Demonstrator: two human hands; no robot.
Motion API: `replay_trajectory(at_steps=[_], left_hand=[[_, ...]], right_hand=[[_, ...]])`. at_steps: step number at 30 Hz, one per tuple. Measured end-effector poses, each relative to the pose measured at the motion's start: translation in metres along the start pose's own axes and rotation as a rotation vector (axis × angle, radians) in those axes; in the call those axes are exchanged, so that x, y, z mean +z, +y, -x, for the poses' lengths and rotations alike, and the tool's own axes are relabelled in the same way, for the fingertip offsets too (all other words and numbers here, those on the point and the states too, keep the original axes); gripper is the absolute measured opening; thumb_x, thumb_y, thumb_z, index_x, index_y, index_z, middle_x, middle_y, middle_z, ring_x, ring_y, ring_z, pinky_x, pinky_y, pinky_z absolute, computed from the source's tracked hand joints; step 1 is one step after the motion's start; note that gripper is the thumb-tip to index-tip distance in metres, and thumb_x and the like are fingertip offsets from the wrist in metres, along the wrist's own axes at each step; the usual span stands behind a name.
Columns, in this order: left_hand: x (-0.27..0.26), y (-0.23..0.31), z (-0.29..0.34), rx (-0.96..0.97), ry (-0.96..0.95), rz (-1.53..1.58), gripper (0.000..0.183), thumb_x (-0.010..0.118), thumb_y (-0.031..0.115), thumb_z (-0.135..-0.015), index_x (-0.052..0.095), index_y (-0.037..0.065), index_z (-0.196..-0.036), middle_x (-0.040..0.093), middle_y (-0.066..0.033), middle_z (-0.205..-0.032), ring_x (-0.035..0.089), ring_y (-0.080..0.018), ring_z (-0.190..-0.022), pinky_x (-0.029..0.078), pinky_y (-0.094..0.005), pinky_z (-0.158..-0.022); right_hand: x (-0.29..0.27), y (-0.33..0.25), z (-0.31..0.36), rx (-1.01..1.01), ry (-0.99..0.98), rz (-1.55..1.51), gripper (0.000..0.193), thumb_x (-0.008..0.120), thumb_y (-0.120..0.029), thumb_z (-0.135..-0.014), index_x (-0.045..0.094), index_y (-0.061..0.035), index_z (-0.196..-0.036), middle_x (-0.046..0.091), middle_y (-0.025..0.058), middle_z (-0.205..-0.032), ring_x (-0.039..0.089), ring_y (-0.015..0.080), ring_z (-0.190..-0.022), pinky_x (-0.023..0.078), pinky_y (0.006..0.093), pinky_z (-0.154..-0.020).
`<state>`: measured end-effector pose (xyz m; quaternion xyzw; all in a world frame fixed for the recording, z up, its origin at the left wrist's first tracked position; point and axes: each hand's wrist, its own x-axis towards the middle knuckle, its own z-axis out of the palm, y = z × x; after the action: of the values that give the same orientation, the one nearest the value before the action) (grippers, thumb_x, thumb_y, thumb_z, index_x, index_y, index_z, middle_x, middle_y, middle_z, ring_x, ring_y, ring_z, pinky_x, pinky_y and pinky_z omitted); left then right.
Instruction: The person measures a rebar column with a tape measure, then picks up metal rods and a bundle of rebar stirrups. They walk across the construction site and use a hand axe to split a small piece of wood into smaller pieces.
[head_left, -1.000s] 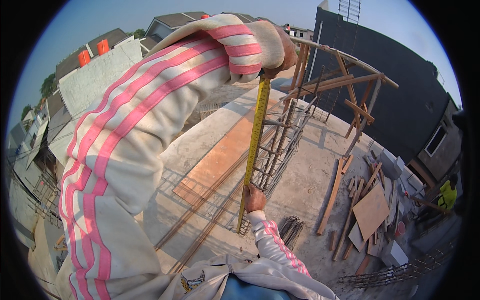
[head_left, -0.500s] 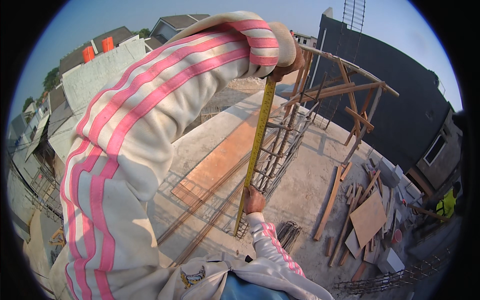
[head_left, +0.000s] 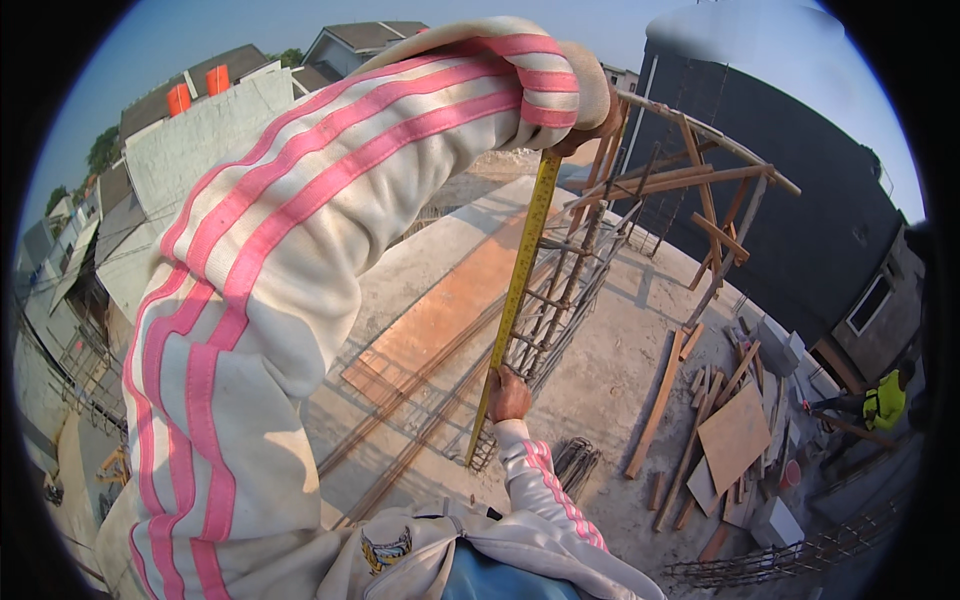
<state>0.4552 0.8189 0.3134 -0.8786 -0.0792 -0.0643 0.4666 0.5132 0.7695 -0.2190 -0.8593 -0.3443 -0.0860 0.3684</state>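
Pinching the yellow tape blade [head_left: 523, 260] above its lower end in my right hand [head_left: 510, 396], I have its long axis running steeply up to my left hand [head_left: 592, 138], grip hidden, can't tell, rebar cage [head_left: 566, 292] just rightward.

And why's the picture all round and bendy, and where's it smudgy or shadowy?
Head view, all round: black corners and bent edges, because the camera is a wide fisheye; head view, top right: a hazy smear blurs the upper edge of the dark wall; head view, middle: shadows fall on the sunlit concrete slab, while the yellow tape measure looks fairly sharp.
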Motion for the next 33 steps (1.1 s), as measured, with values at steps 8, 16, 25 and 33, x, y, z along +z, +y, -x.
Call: replay_trajectory(at_steps=[8, 16, 25, 33], left_hand=[[0.001, -0.001, 0.015, -0.027, 0.056, 0.032, 0.018, 0.070, 0.027, -0.094, 0.062, 0.012, -0.101, 0.056, 0.0019, -0.084, 0.055, -0.0138, -0.075, 0.046, -0.0303, -0.072], [-0.005, 0.001, 0.079, -0.094, 0.168, 0.114, 0.017, 0.068, 0.025, -0.096, 0.058, 0.012, -0.100, 0.052, 0.0030, -0.081, 0.051, -0.0123, -0.072, 0.042, -0.0291, -0.071], [-0.006, 0.004, 0.238, -0.379, -0.265, 0.272, 0.016, 0.065, 0.024, -0.098, 0.054, 0.012, -0.098, 0.047, 0.0043, -0.079, 0.047, -0.0107, -0.069, 0.039, -0.0279, -0.069], [-0.016, 0.045, 0.396, -0.475, -0.548, 0.257, 0.017, 0.070, 0.021, -0.093, 0.056, 0.011, -0.092, 0.045, 0.0026, -0.076, 0.051, -0.0100, -0.065, 0.042, -0.0247, -0.062]], right_hand=[[-0.004, -0.003, 0.000, 0.007, 0.000, -0.042, 0.023, 0.065, -0.033, -0.096, 0.074, -0.0132, -0.103, 0.072, 0.0197, -0.085, 0.070, 0.0428, -0.081, 0.055, 0.0536, -0.072], [-0.007, -0.001, -0.001, -0.037, -0.022, -0.129, 0.024, 0.066, -0.034, -0.096, 0.073, -0.0108, -0.098, 0.071, 0.0205, -0.085, 0.069, 0.0441, -0.081, 0.054, 0.0528, -0.071], [0.011, -0.028, 0.031, -0.367, -0.445, -0.418, 0.024, 0.069, -0.027, -0.096, 0.077, -0.0071, -0.106, 0.075, 0.0151, -0.095, 0.073, 0.0358, -0.087, 0.056, 0.0428, -0.077], [0.050, -0.079, 0.102, -0.785, -0.824, -0.510, 0.017, 0.066, -0.026, -0.097, 0.073, -0.0133, -0.106, 0.070, 0.0122, -0.096, 0.068, 0.0376, -0.085, 0.052, 0.0483, -0.073]])
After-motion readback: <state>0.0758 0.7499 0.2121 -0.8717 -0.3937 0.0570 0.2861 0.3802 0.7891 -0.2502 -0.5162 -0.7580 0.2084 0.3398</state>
